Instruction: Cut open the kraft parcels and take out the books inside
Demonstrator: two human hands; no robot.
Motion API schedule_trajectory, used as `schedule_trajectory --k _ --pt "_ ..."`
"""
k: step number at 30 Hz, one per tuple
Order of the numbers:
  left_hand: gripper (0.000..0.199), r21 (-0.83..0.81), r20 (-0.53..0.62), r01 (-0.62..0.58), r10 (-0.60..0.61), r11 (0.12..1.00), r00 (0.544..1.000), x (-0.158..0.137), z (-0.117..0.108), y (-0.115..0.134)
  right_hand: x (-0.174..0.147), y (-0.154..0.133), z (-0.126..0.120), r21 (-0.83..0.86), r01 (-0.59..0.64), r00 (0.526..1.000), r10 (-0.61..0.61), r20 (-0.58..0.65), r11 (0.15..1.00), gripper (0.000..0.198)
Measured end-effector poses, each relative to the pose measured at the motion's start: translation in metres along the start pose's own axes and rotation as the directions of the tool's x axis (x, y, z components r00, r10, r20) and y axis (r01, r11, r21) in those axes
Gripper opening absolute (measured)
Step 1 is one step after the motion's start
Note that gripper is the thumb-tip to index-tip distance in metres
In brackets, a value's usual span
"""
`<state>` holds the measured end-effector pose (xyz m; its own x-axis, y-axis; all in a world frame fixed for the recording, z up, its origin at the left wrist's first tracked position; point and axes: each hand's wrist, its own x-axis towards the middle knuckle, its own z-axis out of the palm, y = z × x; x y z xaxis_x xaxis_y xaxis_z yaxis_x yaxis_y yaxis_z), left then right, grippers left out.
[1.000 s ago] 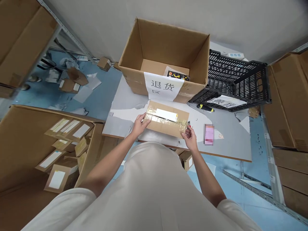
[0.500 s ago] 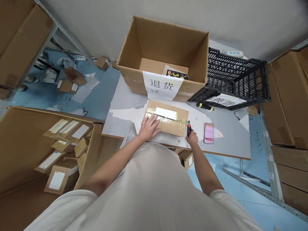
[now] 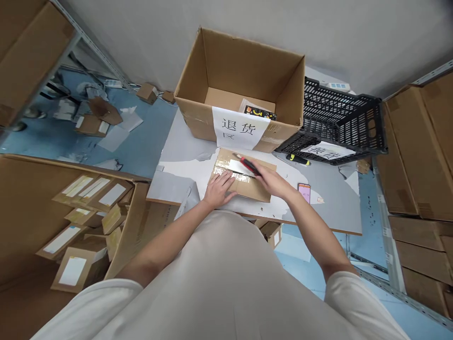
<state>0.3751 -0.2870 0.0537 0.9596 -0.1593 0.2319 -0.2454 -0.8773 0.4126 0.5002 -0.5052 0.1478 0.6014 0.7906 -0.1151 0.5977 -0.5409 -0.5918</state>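
Note:
A taped cardboard box (image 3: 253,189) with a white label lies flat on the table in front of me. My left hand (image 3: 218,190) rests open on its left end, fingers spread over the shiny tape. Wrapped round a red and black utility knife (image 3: 249,166), my right hand (image 3: 271,180) is above the box's right half. The knife points to the upper left, over the label. Whether its tip touches the box I cannot tell.
Behind stands a large open carton (image 3: 240,75) with a black package inside. To its right are a black plastic crate (image 3: 343,120) and a yellow-black tool (image 3: 297,159). A phone (image 3: 304,192) lies on the table (image 3: 332,208). A big carton (image 3: 141,212) at left holds several parcels.
My right hand has carried the utility knife from the box's right edge up and left over its label. My left hand stays on the box.

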Motion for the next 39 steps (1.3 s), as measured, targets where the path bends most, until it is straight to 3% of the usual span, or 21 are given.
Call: schedule_trajectory --k 3,7,16,20,24,27,31,33,36,39 --pt "0.059 -0.017 0.007 -0.003 0.003 1.000 1.000 -0.002 0.001 0.000 0.027 -0.016 0.011 -0.125 0.108 0.982 -0.086 0.171 0.986 0.059" --pt "0.059 -0.038 0.010 0.007 -0.006 0.999 1.000 -0.006 0.002 0.000 0.045 -0.024 0.015 -0.292 0.137 0.948 -0.040 0.317 0.946 0.062" --pt "0.057 -0.059 0.044 0.008 -0.005 0.998 0.999 -0.006 0.004 -0.003 0.044 -0.041 0.002 -0.502 0.117 0.907 0.113 0.405 0.857 0.061" --pt "0.057 -0.022 0.052 -0.010 0.011 1.000 0.999 -0.006 0.005 -0.003 0.010 -0.032 -0.014 -0.578 0.022 0.884 0.255 0.393 0.815 0.062" --pt "0.058 -0.009 0.066 0.000 0.000 1.000 0.998 -0.006 0.006 -0.002 -0.051 0.002 -0.045 -0.666 -0.168 0.814 0.483 0.322 0.727 0.068" --pt "0.057 -0.016 0.068 0.031 -0.030 0.999 0.997 -0.004 0.006 -0.001 -0.101 0.033 -0.068 -0.650 -0.251 0.835 0.500 0.229 0.717 0.067" --pt "0.055 -0.008 0.045 0.042 -0.041 0.999 0.998 0.001 0.003 -0.001 -0.154 0.059 -0.071 -0.392 -0.441 0.877 0.480 0.002 0.807 0.051" --pt "0.055 -0.015 0.051 0.023 -0.022 1.000 0.998 0.004 -0.001 -0.002 -0.168 0.063 -0.052 -0.137 -0.539 0.842 0.525 -0.127 0.831 0.053" --pt "0.062 -0.024 0.085 0.000 0.002 1.000 0.996 0.010 -0.011 -0.004 -0.171 0.057 -0.004 0.311 -0.610 0.709 0.677 -0.196 0.729 0.063" --pt "0.084 0.018 0.109 0.000 -0.002 1.000 0.994 0.019 -0.020 -0.010 -0.159 0.047 0.041 0.655 -0.502 0.661 0.739 -0.130 0.565 0.075"
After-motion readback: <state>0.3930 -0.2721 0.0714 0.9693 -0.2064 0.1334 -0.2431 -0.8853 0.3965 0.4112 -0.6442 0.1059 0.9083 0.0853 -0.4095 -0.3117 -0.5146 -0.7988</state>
